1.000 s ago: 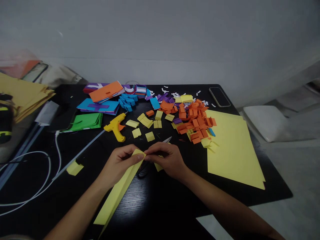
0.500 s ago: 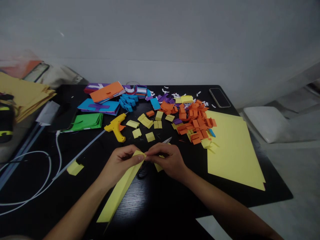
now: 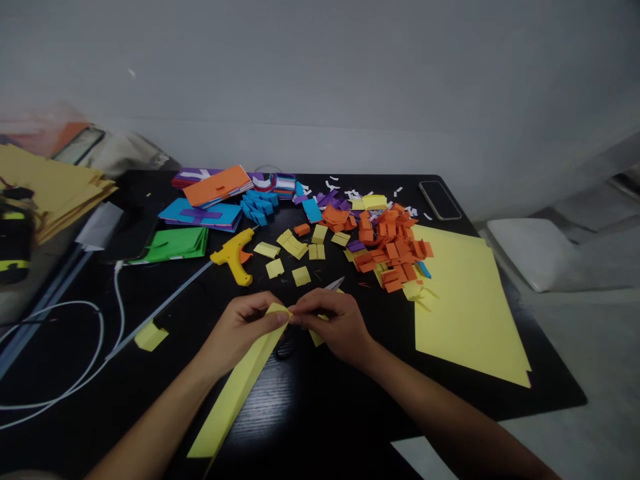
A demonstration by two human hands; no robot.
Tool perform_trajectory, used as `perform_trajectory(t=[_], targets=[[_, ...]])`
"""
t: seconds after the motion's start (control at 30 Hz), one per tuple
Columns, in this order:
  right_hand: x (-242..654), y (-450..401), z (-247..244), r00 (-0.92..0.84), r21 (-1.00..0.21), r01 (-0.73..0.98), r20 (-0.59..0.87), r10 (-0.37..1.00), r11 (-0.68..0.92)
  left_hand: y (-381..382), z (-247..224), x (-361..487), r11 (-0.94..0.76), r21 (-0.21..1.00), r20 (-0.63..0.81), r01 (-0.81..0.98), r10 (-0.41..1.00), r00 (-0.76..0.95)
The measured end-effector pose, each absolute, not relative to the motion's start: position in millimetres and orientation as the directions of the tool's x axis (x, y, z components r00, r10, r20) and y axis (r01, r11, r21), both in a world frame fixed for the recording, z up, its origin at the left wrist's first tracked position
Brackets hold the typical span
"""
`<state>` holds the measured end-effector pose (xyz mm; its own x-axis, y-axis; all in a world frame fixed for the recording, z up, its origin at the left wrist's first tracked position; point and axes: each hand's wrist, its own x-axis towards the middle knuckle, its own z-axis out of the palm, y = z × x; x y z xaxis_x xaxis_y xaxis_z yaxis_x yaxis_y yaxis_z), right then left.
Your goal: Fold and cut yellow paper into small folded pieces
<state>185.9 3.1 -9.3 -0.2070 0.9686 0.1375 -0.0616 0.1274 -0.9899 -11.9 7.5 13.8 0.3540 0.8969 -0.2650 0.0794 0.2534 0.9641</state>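
Observation:
A long folded yellow paper strip (image 3: 243, 383) slants down toward the near edge of the table. My left hand (image 3: 250, 325) pinches its upper end between thumb and fingers. My right hand (image 3: 333, 320) is closed at the same end, fingertips touching the paper beside my left thumb. Partly covered by my right hand, a pair of scissors (image 3: 334, 284) lies on the table, its blade tip showing beyond the knuckles and a dark handle below. Another yellow piece (image 3: 317, 337) shows beneath my right hand. Small folded yellow pieces (image 3: 301, 276) lie just beyond both hands.
A yellow glue gun (image 3: 233, 258) lies left of centre. Orange paper pieces (image 3: 395, 247) are heaped beside large yellow sheets (image 3: 465, 313) on the right. A phone (image 3: 440, 200) rests at the back right. Blue folded paper (image 3: 203, 213) and a white cable (image 3: 103, 333) are on the left.
Both hands keep their grip at the strip's upper end. The strip's lower end has shifted slightly down and left; the whole view has moved a little.

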Motion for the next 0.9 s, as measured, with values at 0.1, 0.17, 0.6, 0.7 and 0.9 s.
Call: perform_trajectory(t=[0.1, 0.17, 0.6, 0.7, 0.9], targets=[[185.3, 3.5, -10.0, -0.206, -0.989, -0.078, 0.139, 0.969, 0.125, 7.3, 13.3, -11.3, 0.261, 0.963, -0.27, 0.075, 0.893, 0.361], [185.2, 3.6, -10.2, -0.209, -0.989, -0.095, 0.127, 0.969, 0.11, 7.0, 12.9, -11.6, 0.262, 0.962, -0.27, 0.073, 0.891, 0.364], [184.8, 2.8, -9.7, -0.22, -0.993, -0.098, 0.091, 0.971, 0.071, 7.0, 11.3, -13.7, 0.218, 0.969, -0.246, 0.118, 0.899, 0.362], [184.7, 2.7, -11.9, -0.216, -0.99, -0.111, 0.11, 0.97, 0.087, 7.1, 10.3, -14.0, 0.227, 0.967, -0.254, 0.115, 0.895, 0.367], [184.3, 2.7, -12.9, -0.214, -0.99, -0.124, 0.097, 0.972, 0.072, 7.4, 8.8, -15.1, 0.224, 0.967, -0.254, 0.123, 0.895, 0.366]])
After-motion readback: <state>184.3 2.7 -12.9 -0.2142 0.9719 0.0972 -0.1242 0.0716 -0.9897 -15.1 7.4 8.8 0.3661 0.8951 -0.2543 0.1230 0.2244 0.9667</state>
